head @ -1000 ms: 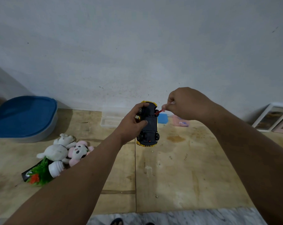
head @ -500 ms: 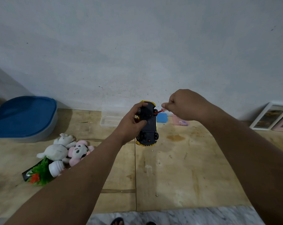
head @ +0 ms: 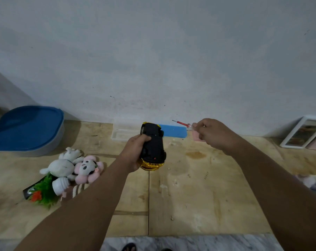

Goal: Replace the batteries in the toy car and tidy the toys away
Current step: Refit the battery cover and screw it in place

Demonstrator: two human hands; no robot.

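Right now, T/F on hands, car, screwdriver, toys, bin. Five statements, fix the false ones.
1. The left hand grips the toy car underside up. True.
2. The screwdriver tip is touching the car. False: the right hand holds it clear of the car, off to the right.
3. The plush toys lie on the floor left of the car. True.
4. The grey bin is open. False: its blue lid is on.
5. Picture frames hang on the wall. False: they lean against it at floor level, far right.
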